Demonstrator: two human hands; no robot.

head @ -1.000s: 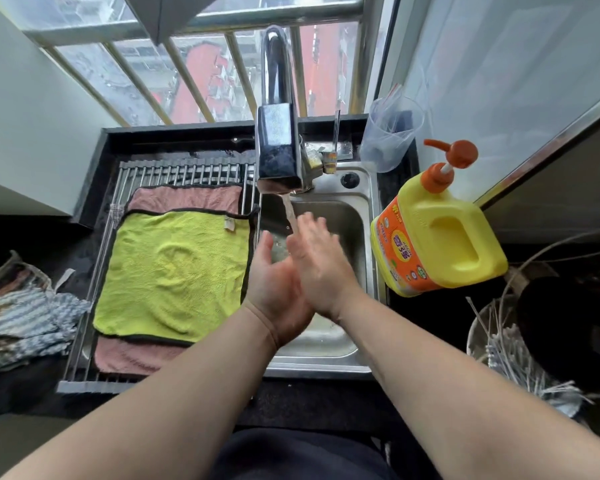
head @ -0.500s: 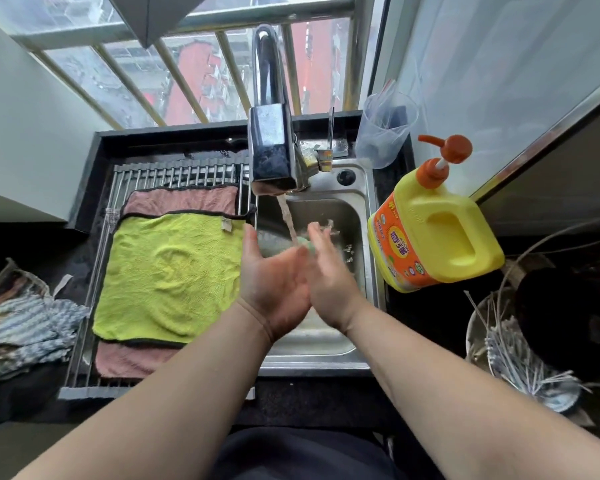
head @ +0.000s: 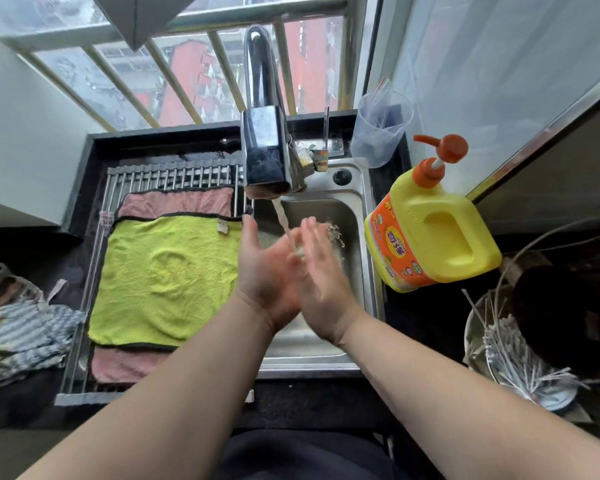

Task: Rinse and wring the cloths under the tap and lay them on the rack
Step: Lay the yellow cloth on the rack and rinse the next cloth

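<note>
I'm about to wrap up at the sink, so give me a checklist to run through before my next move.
1. Green cloth lies flat on the rack: ok.
2. Pink cloth lies under it on the rack: ok.
3. Left hand and right hand hold no cloth: ok.
4. Tap turned off: not ok, water runs onto the hands.
5. Sink free of cloths: cannot tell, hands hide the basin.

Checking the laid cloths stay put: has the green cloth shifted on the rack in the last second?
No. The green cloth lies as before on the rack, pink cloth showing past its far and near edges.
</note>
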